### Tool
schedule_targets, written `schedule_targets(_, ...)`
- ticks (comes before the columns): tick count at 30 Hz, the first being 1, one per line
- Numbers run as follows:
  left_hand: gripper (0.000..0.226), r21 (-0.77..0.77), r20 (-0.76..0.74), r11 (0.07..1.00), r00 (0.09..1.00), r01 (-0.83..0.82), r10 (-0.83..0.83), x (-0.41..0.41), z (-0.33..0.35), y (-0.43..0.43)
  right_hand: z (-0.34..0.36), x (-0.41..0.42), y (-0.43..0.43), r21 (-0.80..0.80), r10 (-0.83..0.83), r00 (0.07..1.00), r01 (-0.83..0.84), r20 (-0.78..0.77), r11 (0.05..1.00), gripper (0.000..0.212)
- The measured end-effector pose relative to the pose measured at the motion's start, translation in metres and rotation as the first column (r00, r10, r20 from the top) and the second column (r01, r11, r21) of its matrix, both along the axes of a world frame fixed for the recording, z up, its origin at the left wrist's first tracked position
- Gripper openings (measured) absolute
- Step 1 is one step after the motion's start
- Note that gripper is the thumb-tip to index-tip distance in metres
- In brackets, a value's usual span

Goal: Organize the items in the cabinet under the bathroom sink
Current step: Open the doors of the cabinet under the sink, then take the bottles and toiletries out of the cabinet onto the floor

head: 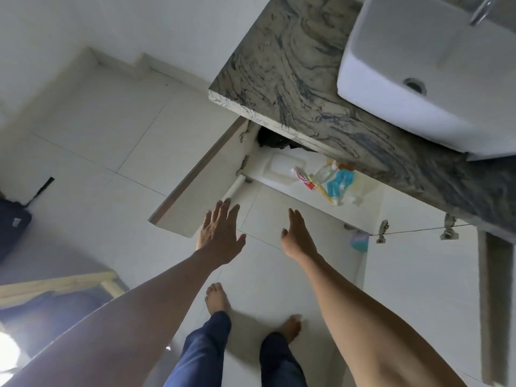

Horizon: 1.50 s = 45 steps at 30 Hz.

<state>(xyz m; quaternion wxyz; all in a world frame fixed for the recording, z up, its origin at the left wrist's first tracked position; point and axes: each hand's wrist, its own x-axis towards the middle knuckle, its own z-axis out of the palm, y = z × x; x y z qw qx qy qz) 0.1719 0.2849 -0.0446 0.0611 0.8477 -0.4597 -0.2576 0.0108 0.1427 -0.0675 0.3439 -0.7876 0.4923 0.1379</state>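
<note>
Both our hands are empty. Our left hand (220,233) is spread flat with straight fingers. Our right hand (297,236) is edge-on, fingers extended, and neither grasps anything. They reach side by side toward the open cabinet (258,163), the left at 9 o'clock of the right.

At 11 o'clock of the left hand the door (192,188) stands swung out. Our fingertips overlap its lower edge in view, but we cannot tell whether they touch it.

At 1 o'clock of the right hand, inside the cabinet, lie a toothpaste tube (303,180) and, touching it, a clear bag (340,182) with blue contents. A white tray (279,169) sits at their 9 o'clock, and a black bag (269,139) lies deeper in at 11 o'clock. The counter (293,79) overhangs them all, with the basin (418,65) at 2 o'clock.

We judge the sorting barely begun. We should crouch first, since the counter hides the back. Then we should lift the loose tube and bag out first. The bag wants a hand underneath, as it looks soft and may spill.
</note>
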Motion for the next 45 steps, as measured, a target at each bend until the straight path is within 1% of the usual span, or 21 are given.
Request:
schedule_targets(4, 0.083, 0.082, -0.024, 0.995, 0.999, 0.051, -0.049, -0.054, -0.007, -0.04, -0.012, -0.072, -0.027, -0.003, -0.127, 0.992, 0.127, -0.014, 0.992, 0.061)
schedule_targets(10, 0.087, 0.162, -0.062, 0.986, 0.997, 0.051, -0.041, -0.126, -0.033, -0.098, -0.041, -0.156, -0.084, 0.001, -0.164, 0.986, 0.164, -0.038, 0.986, 0.062)
schedule_targets(13, 0.088, 0.142, -0.06, 0.989, 0.998, 0.04, -0.031, -0.15, -0.066, -0.136, -0.072, -0.178, -0.12, -0.026, -0.133, 0.991, 0.133, -0.025, 0.991, 0.062)
schedule_targets(16, 0.088, 0.094, -0.072, 0.995, 0.997, 0.039, -0.032, -0.16, -0.113, -0.183, -0.114, -0.188, -0.155, -0.066, -0.121, 0.993, 0.121, -0.006, 0.991, 0.061)
schedule_targets(21, 0.089, 0.035, -0.031, 0.995, 0.995, 0.098, -0.097, -0.164, -0.209, -0.248, -0.198, -0.186, -0.203, -0.145, -0.147, 0.985, 0.16, 0.094, 0.976, 0.058)
schedule_targets(25, 0.084, 0.001, 0.005, 0.991, 0.991, 0.135, -0.135, -0.161, -0.292, -0.289, -0.275, -0.175, -0.234, -0.185, -0.191, 0.967, 0.221, 0.169, 0.957, 0.054)
schedule_targets(28, 0.075, -0.01, 0.026, 0.988, 0.988, 0.151, -0.151, -0.155, -0.352, -0.317, -0.331, -0.164, -0.256, -0.214, -0.217, 0.956, 0.258, 0.197, 0.942, 0.05)
schedule_targets(31, 0.061, -0.038, 0.078, 0.986, 0.984, 0.163, -0.16, -0.142, -0.398, -0.347, -0.377, -0.147, -0.275, -0.256, -0.176, 0.963, 0.226, 0.204, 0.94, 0.046)
schedule_targets(35, 0.046, -0.1, 0.163, 0.974, 0.969, 0.205, -0.187, -0.125, -0.44, -0.39, -0.419, -0.12, -0.305, -0.355, -0.068, 0.979, 0.134, 0.191, 0.925, 0.041)
schedule_targets(38, 0.038, -0.122, 0.235, 0.961, 0.948, 0.248, -0.215, -0.115, -0.459, -0.422, -0.448, -0.103, -0.328, -0.463, 0.004, 0.985, 0.078, 0.173, 0.883, 0.031)
schedule_targets(43, 0.044, -0.066, 0.266, 0.977, 0.948, 0.201, -0.177, -0.107, -0.481, -0.455, -0.477, -0.084, -0.351, -0.609, 0.029, 0.998, 0.008, 0.051, 0.793, 0.015)
schedule_targets(45, 0.048, -0.066, 0.283, 0.981, 0.947, 0.18, -0.155, -0.107, -0.489, -0.46, -0.482, -0.081, -0.353, -0.642, 0.032, 0.999, 0.002, 0.04, 0.767, 0.014)
